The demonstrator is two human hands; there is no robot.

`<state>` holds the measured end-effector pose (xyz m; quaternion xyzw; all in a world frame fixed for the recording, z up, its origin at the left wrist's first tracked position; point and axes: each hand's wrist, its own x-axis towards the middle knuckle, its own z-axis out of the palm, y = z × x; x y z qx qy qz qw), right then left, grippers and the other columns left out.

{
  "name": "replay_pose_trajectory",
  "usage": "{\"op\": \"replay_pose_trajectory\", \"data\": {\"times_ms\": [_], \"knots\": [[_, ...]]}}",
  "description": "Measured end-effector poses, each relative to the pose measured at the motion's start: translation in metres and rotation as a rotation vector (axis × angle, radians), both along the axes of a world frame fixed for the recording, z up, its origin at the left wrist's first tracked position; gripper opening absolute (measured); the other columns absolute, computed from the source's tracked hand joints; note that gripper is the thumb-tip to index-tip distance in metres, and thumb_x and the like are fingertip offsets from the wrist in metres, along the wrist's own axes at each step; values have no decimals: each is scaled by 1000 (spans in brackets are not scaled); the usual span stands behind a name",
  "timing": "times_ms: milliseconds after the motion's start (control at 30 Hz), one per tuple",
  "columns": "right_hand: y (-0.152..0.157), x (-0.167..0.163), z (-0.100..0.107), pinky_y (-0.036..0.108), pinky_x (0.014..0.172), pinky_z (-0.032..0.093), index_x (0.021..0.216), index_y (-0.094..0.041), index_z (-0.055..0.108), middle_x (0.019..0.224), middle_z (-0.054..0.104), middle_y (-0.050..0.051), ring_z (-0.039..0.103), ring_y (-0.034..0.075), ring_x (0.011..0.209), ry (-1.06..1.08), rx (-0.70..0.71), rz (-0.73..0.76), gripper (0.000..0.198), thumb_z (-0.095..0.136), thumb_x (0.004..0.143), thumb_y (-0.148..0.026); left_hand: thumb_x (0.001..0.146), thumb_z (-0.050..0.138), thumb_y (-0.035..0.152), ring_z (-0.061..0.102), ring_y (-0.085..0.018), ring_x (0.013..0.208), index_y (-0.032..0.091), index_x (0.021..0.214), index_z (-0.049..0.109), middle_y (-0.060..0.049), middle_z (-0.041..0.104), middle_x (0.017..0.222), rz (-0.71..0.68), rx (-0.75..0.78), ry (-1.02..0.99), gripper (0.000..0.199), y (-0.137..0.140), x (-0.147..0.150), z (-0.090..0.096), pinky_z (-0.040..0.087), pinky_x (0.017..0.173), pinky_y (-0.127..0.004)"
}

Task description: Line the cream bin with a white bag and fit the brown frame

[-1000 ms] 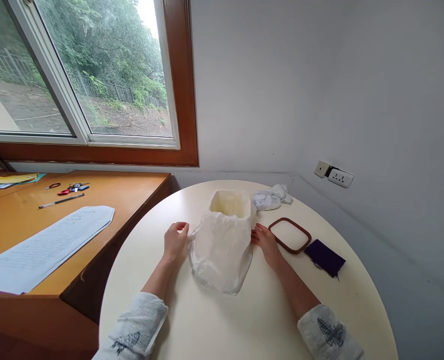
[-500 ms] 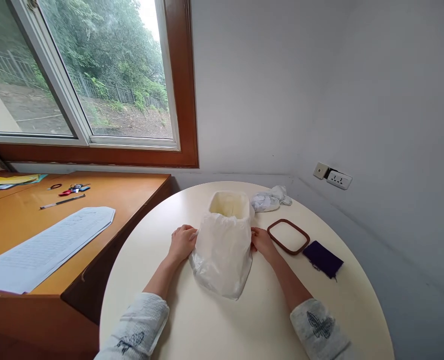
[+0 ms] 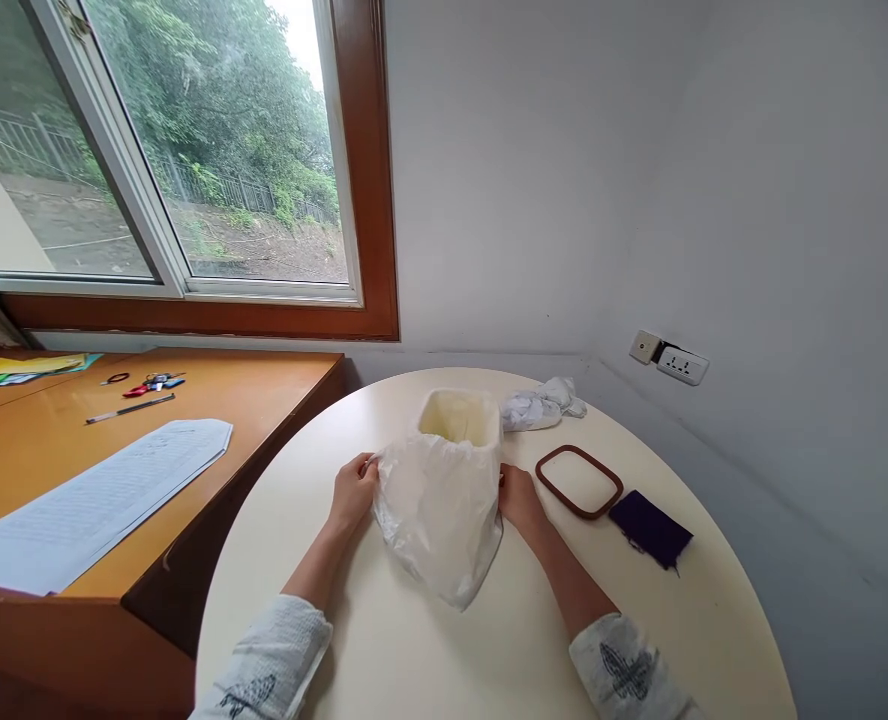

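A white plastic bag (image 3: 440, 520) is draped over the outside of a pale, roughly square bin (image 3: 459, 405) that stands on the round table. The bag's lower part spreads toward me and ends in a point. On the left side my left hand (image 3: 354, 490) pinches the bag's edge and holds it out from the bin. My right hand (image 3: 519, 495) is closed at the bag's right edge, its fingertips partly hidden. Right of that hand lies a brown rounded frame (image 3: 615, 490), with a dark purple cloth (image 3: 651, 528) beside it.
A crumpled white plastic bag (image 3: 541, 405) lies behind on the round table (image 3: 384, 650). To the left, a wooden desk (image 3: 264, 375) carries paper sheets (image 3: 114, 505), a pen (image 3: 130, 409), keys (image 3: 153, 384) and coloured papers (image 3: 31, 368). A wall socket (image 3: 682, 364) is at the right.
My left hand has moved slightly left, pulling the bag's left edge outward. The bag's lower tip has shifted a little left. My right hand stays at the right edge.
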<state>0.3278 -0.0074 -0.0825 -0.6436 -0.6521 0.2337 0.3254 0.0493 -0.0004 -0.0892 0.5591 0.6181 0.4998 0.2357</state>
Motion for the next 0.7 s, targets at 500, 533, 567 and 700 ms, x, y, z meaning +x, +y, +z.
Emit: {"op": "replay_pose_trajectory", "data": {"times_ms": [500,533,567,700], "knots": [[2,11,-14,33,78,30,94,-13,61,101,57,14,48,26,95,-323,157,-23,24,43,79,-10,74,52,36,34,-9,51,17,55,48,5,41,53,77,65,-298,26,-5,4,9,27,48,-21],[3,12,-15,33,79,30,96,-13,61,104,57,14,48,26,97,-317,157,-20,25,43,79,-10,74,52,36,34,-9,50,17,56,48,5,40,52,94,70,-328,27,-5,4,9,27,48,-21],[4,13,-17,33,80,30,97,-14,61,105,57,14,48,25,97,-309,156,-14,26,43,79,-9,74,52,37,35,-9,51,17,57,48,5,40,53,110,74,-359,26,-4,3,9,28,49,-20],[7,17,-20,32,80,31,88,-17,64,103,60,10,50,23,95,-235,158,32,25,44,76,-8,74,52,39,44,-10,57,17,67,55,3,50,62,166,84,-496,23,-3,0,10,35,54,-20]]}}
